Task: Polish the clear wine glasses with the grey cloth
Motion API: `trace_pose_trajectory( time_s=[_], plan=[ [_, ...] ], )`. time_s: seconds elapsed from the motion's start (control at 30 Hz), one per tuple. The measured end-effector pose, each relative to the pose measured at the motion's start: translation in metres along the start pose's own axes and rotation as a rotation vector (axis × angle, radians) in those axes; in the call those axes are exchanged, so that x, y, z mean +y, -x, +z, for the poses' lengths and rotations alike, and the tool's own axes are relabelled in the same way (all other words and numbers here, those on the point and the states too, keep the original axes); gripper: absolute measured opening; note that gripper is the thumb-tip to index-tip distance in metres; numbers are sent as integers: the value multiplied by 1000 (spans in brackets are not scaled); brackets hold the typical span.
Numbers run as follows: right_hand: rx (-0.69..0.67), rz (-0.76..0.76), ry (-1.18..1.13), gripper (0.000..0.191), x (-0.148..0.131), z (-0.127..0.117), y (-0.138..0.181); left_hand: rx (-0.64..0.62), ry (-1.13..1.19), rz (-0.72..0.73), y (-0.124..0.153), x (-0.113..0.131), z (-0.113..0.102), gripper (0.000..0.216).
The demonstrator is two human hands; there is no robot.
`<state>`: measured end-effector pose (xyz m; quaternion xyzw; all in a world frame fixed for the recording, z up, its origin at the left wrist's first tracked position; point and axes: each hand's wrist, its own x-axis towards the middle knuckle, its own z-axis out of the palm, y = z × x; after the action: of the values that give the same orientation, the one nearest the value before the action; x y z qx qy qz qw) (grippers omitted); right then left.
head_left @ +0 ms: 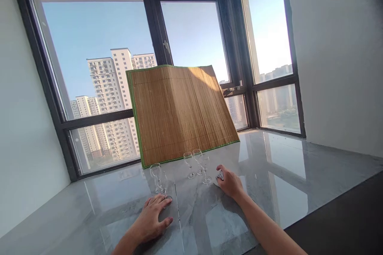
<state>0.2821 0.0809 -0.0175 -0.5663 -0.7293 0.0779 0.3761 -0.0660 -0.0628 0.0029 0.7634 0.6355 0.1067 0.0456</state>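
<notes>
My left hand (152, 219) lies flat on the grey marble sill (284, 175), fingers spread, its fingertips by the foot of a clear stemmed glass (158, 179). A second glass seems to stand right beside that one. My right hand (229, 183) rests on the sill with its fingers curled over a small pale thing I cannot make out. Three small stemmed glasses (197, 165) stand in a cluster just left of my right hand, upright and empty.
A bamboo mat with green edging (179, 111) leans against the window behind the glasses. White walls close in at left and right. The sill's dark front edge (344, 207) runs along the lower right. Tall buildings show through the panes.
</notes>
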Motion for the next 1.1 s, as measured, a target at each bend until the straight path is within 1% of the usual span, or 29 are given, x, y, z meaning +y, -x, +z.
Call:
trace_pose_trajectory(
  time_s=[0.07, 0.13, 0.2, 0.27, 0.37, 0.5, 0.67, 0.73, 0.93, 1.1],
  plan=[
    [-39, -73, -19, 27, -4, -2, 3, 53, -4, -21, 3, -10, -2, 54],
    [-98, -180, -69, 23, -9, -2, 6, 112, -12, -25, 5, -16, -3, 43],
    [-152, -285, -136, 25, -12, -1, 8, 157, -17, -20, 5, -19, -5, 36],
    [-185, -347, -184, 31, -15, 3, 9, 180, -14, -23, 5, -20, -5, 34],
    [-198, -359, -178, 41, -15, 10, 9, 175, -3, -56, 5, -21, -3, 36],
    [-218, -350, -106, 53, -17, 19, 7, 121, 16, -55, 5, -24, -2, 39],
    [-274, -374, -120, 60, -24, 28, 8, 41, 52, -58, 2, -26, 0, 57],
    [-291, -395, -127, 63, -28, 31, 10, 35, 49, -64, 2, -26, 1, 58],
    [-330, -418, -84, 67, -38, 34, 8, 50, 46, -53, 2, -24, 1, 55],
    [-379, -423, -70, 65, -43, 35, 3, 46, 34, -51, 2, -23, 1, 56]
  ],
)
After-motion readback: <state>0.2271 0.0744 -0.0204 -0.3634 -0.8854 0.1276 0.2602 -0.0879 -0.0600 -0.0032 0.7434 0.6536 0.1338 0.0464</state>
